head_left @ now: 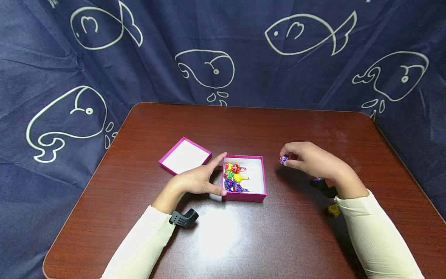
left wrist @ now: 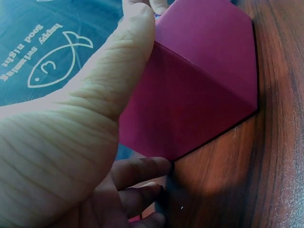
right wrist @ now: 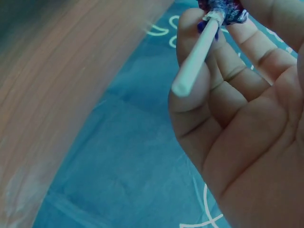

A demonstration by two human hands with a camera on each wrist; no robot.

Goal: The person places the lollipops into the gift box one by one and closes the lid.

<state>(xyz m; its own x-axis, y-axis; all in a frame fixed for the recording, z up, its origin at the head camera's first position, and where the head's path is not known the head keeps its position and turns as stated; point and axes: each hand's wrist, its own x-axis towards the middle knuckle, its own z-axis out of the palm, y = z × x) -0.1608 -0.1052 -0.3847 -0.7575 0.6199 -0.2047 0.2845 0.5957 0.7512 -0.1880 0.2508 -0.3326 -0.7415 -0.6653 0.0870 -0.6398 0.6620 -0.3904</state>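
My right hand point(head_left: 306, 157) pinches one wrapped lollipop point(head_left: 283, 159) between thumb and fingertips, above the counter point(head_left: 209, 126), to the right of the box point(head_left: 244, 197) and apart from it. In the right wrist view, the purple wrapper sits at the fingertips and the white stick point(right wrist: 194, 64) points back toward the palm side.

My left hand point(head_left: 198, 180) spans the left side of the box, fingers spread: the thumb bears on the front left corner, the index finger reaches the rear left corner. The left wrist view shows the thumb laid along the magenta outer wall and the other fingers lower down.

The box stands open side up. Boxed lollipops point(head_left: 238, 177) in yellow, red, green and purple wrappers lie inside, heads grouped toward the left wall, sticks directed right. The matching lid point(head_left: 184, 157), white interior up, rests on the counter just beyond my left hand, at an angle to the box.

A yellow-wrapped lollipop point(head_left: 333, 210) lies on the counter beside my right sleeve point(head_left: 378, 232). Behind the counter hangs a blue cloth point(head_left: 153, 73) printed with white fish and whale outlines
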